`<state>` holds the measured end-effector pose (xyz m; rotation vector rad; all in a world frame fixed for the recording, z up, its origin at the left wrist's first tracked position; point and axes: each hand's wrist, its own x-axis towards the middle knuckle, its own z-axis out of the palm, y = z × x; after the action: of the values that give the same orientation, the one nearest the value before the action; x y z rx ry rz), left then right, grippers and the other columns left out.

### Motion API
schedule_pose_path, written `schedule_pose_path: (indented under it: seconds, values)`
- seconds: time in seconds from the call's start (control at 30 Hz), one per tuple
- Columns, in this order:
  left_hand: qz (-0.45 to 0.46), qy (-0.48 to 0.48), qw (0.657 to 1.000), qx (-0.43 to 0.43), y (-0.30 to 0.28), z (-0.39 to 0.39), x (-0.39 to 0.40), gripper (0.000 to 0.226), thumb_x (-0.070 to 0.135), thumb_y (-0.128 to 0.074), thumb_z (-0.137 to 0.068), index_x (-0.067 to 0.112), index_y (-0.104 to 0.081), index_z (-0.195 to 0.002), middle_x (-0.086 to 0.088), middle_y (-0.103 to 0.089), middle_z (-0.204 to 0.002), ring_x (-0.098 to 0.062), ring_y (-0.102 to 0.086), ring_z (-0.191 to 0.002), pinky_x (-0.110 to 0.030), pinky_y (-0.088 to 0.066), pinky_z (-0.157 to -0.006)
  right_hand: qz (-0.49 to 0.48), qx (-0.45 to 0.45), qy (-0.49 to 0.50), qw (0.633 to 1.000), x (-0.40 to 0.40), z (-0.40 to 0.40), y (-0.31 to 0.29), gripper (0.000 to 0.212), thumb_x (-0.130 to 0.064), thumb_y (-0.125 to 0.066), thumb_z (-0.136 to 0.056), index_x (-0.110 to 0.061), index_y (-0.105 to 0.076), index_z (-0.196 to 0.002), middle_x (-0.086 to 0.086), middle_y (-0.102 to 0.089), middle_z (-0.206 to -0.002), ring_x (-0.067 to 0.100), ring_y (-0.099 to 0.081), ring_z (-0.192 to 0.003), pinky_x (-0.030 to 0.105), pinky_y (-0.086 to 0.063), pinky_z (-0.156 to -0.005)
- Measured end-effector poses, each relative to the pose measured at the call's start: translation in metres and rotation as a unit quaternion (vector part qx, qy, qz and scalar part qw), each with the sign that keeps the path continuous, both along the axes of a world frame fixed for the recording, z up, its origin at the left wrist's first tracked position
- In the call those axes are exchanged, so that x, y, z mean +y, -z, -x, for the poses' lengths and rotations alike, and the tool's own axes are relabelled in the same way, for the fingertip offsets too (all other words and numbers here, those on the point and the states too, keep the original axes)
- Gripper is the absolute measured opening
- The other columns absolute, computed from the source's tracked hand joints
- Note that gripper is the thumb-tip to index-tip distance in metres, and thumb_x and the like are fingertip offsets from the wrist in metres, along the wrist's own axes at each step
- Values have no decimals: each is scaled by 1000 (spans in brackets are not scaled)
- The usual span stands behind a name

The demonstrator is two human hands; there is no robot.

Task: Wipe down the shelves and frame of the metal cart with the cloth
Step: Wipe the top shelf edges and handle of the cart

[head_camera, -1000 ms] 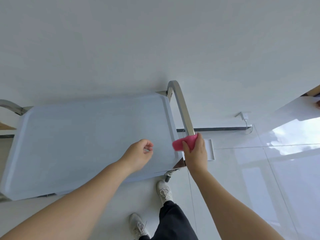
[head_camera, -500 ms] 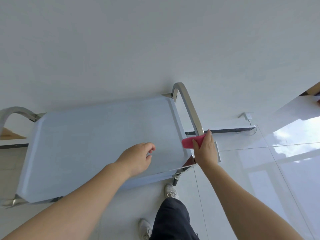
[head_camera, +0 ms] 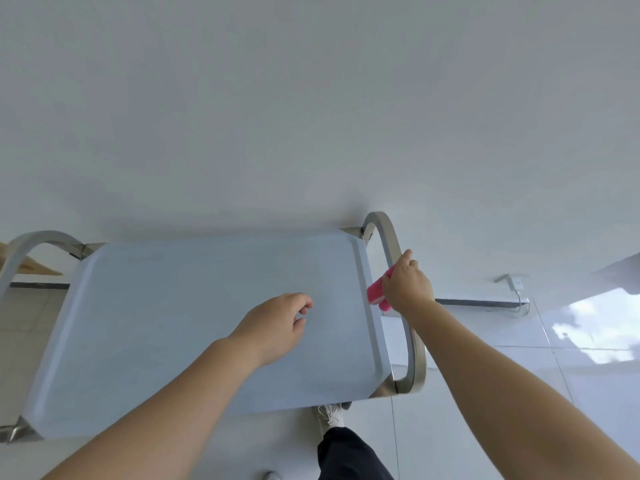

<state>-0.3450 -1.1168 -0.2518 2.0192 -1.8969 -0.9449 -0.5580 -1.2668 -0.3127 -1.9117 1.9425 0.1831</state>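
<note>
- Right hand [head_camera: 407,289], closed around the folded pink cloth [head_camera: 375,293], has slid farther along the curved brushed-steel handle rail [head_camera: 389,242] at the right end of the metal cart, toward the far bend; a second ago it was at the rail's near part.
- That suggests the frame wipe is progressing, with the far curve still to do.
- Left hand [head_camera: 277,327] hovers loosely curled over the pale grey top shelf tray [head_camera: 166,327], holding nothing, much as before.
- Top shelf tray, the only container-like surface, carries nothing; lower shelves are hidden.
- Left handle rail [head_camera: 20,252] looks untouched.
</note>
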Motion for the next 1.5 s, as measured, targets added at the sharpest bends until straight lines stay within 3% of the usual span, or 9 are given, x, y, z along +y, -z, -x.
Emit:
schedule_pose_path:
  seconds: [0.3,0.63,0.8,0.9,1.03,1.13,1.3,1.4,1.5]
  values:
    - [-8,-53,999,-4,11,-12,-43,31,19,-44,-92,23,-50,-122,9,-57,-119,-10,-56,-101,-23,-42,-82,51,-13,18,998,-57,-28,0,89,-32,-57,-85,0,3,-144,16,-34,-135,34,-47,-116,41,-44,-87]
    - [7,-64,998,-14,8,-9,-58,32,17,-43,-91,24,-49,-122,9,-57,-122,-11,-56,-104,-20,-38,-79,59,14,-36,997,-83,-34,7,62,-33,-49,-92,8,-26,-132,21,-46,-124,35,-51,-112,40,-46,-86]
    - [8,-95,995,-22,5,-22,-45,32,18,-43,-92,25,-49,-123,9,-57,-123,-10,-57,-104,-24,-44,-86,-65,100,-57,991,-134,-64,-3,37,-23,-82,-51,-7,-58,-74,-1,-63,-82,13,-61,-78,25,-48,-64]
    - [11,-121,992,-30,3,-33,-36,31,18,-43,-92,26,-48,-122,9,-58,-123,-10,-57,-104,-26,-45,-87,-168,144,-100,970,-151,-78,-5,7,-30,-78,-58,-28,-74,-53,-14,-68,-54,-2,-63,-58,17,-42,-47]
    - [19,-150,988,-40,-1,-51,-31,30,20,-42,-92,27,-48,-120,10,-58,-122,-11,-57,-104,-27,-46,-87,-142,201,-134,960,-158,-86,-2,6,-25,-77,-56,-29,-74,-55,-10,-70,-66,3,-66,-64,19,-50,-61]
    - [24,-161,986,-40,-3,-63,-29,31,20,-43,-92,28,-48,-121,11,-58,-123,-11,-57,-104,-26,-45,-87,-12,209,-181,961,-152,-85,5,24,-26,-72,-62,-27,-66,-85,2,-57,-98,21,-58,-93,28,-46,-81]
    - [44,-177,983,-34,-11,-82,-24,31,21,-43,-92,26,-48,-122,11,-56,-124,-9,-56,-105,-24,-43,-86,115,68,-254,958,-126,-113,-6,29,-32,-36,-91,-15,-58,-99,7,-50,-88,32,-56,-88,36,-39,-73]
    - [64,-190,979,-34,-18,-100,-13,31,22,-44,-93,24,-48,-123,10,-55,-127,-9,-54,-109,-23,-42,-87,44,-124,-317,939,-85,-152,-32,18,-34,-45,-88,-32,-61,-96,-1,-55,-98,24,-59,-89,35,-48,-80]
    - [95,-201,974,-51,-27,-125,3,38,26,-47,-93,20,-43,-130,5,-48,-135,-14,-49,-118,-29,-42,-94,35,-276,-349,895,-23,-195,-53,29,-25,-54,-89,-27,-56,-117,4,-57,-113,24,-57,-99,33,-46,-88]
